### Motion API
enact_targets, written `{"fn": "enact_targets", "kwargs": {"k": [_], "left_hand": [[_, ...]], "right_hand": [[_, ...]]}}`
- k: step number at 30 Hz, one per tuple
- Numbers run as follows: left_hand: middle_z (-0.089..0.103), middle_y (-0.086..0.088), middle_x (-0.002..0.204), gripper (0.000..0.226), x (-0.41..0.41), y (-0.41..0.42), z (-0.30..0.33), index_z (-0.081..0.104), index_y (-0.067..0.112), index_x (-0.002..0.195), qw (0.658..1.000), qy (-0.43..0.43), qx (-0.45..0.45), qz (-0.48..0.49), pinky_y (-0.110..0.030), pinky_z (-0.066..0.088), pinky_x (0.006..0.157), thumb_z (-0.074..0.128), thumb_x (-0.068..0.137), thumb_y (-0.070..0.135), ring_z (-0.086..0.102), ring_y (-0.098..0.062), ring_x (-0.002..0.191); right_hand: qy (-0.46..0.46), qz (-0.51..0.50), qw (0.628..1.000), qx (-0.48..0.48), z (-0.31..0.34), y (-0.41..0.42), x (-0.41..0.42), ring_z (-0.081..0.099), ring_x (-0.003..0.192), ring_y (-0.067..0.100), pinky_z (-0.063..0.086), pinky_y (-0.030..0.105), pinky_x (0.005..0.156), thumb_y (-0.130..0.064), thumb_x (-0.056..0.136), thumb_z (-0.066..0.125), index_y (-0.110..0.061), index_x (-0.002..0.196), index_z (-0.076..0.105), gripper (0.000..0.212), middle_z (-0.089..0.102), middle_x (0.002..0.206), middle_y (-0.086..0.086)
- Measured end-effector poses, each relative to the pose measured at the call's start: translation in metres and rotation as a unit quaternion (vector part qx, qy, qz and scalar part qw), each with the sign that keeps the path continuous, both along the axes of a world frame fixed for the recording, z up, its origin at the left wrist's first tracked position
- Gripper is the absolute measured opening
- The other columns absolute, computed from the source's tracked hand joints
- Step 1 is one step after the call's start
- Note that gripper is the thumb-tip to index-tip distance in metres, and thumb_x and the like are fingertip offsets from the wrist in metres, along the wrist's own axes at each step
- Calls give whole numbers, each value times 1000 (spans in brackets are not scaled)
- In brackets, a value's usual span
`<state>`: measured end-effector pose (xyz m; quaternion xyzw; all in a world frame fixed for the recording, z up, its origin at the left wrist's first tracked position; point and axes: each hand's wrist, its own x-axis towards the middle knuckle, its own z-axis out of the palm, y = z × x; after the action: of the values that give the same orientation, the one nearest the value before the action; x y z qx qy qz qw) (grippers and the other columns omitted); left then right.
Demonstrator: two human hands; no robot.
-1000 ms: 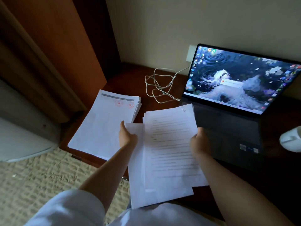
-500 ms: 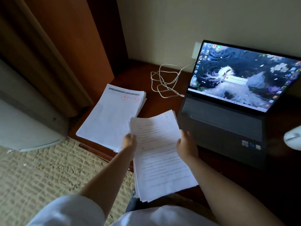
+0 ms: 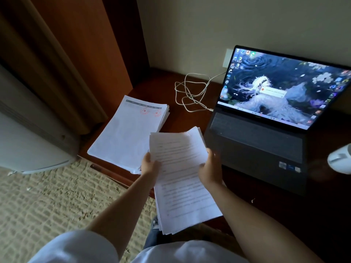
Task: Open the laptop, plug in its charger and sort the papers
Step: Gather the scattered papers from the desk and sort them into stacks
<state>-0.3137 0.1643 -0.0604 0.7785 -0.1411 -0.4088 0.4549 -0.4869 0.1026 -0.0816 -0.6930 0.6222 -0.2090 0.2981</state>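
Two stacks of paper show before us. At far left a white appliance [image 3: 28,141] stands on the woven carpet [image 3: 47,202], beside a wooden panel [image 3: 79,54]. Next comes the resting stack [image 3: 129,133], lying flat on the dark counter [image 3: 171,118] near its left edge, its top sheet bearing two red stamps. Our left hand [image 3: 150,166] grips the left edge of the held sheaf [image 3: 182,177], thumb on top; this printed sheaf is tilted and raised, overlapping the near corner of the resting stack. Our right hand [image 3: 210,168] grips the sheaf's right edge, fingers curled under it. Behind, a white charger cable [image 3: 190,92] lies in loose loops on the counter, its end reaching the left side of the laptop [image 3: 266,141]. That laptop sits open with its screen lit. A white object [image 3: 340,160] is cut off at the right edge.
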Motion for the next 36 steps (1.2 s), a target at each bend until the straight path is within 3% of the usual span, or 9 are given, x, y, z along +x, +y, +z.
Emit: {"fn": "enact_targets", "kwargs": {"k": [5,8,10,14,19,22,27,32,36], "left_hand": [[51,-6,67,21,1,-12,36,55,4,79,994,-42,-97,36,-25,41,52,44,73,-13,45,-19,62],[40,-8,64,18,2,-23,66,46,6,69,987,-74,-137,48,-27,33,54,41,74,-10,37,-18,62],[40,-6,64,21,4,-28,85,44,9,65,982,-80,-155,66,-27,32,56,41,77,-8,37,-16,64],[48,-5,70,23,3,-30,121,48,13,69,973,-81,-196,88,-28,41,60,43,83,-5,47,-15,69],[56,-5,75,20,-4,-26,147,53,13,77,959,-82,-256,90,-31,48,64,45,85,-3,55,-18,74],[62,-6,83,16,-4,-13,140,62,8,91,965,-114,-234,15,-27,49,60,53,84,-4,60,-19,77],[63,-5,81,13,-10,1,123,61,8,83,975,-122,-184,-2,-29,50,60,63,81,-4,59,-18,76],[66,-8,87,20,-3,-6,133,64,13,86,968,-81,-238,2,-29,50,60,68,77,-4,63,-22,81],[67,-12,94,25,4,-2,125,65,11,91,975,-31,-214,-55,-40,54,73,71,74,-6,63,-30,93]], "right_hand": [[-132,-62,980,132,31,-29,3,47,125,25,47,43,97,-19,89,59,-25,148,19,71,40,142,5],[-286,-70,935,200,57,-41,3,61,104,19,52,29,73,-18,88,61,-20,132,43,48,60,120,3],[-317,-63,936,138,73,-42,3,62,92,17,44,20,60,-11,87,61,-20,114,52,29,64,104,1],[-318,-60,946,21,105,-44,8,60,80,14,43,24,64,-12,87,58,-24,99,49,19,62,92,-5],[-364,-67,928,-40,135,-41,21,61,85,18,48,29,70,-8,86,56,-14,113,47,28,61,100,-1],[-376,-57,925,4,132,-32,18,60,84,13,46,21,63,-2,85,53,-18,111,46,31,59,97,-2],[-315,-63,944,71,119,-25,16,63,89,23,51,33,75,-1,81,51,-20,98,58,27,66,97,5],[-391,-51,919,28,142,-29,19,58,78,8,42,15,58,4,82,49,-22,101,54,33,60,87,-7],[-369,-57,925,76,123,-23,13,60,73,19,43,21,54,4,84,48,-16,81,61,24,62,74,-2]]}}
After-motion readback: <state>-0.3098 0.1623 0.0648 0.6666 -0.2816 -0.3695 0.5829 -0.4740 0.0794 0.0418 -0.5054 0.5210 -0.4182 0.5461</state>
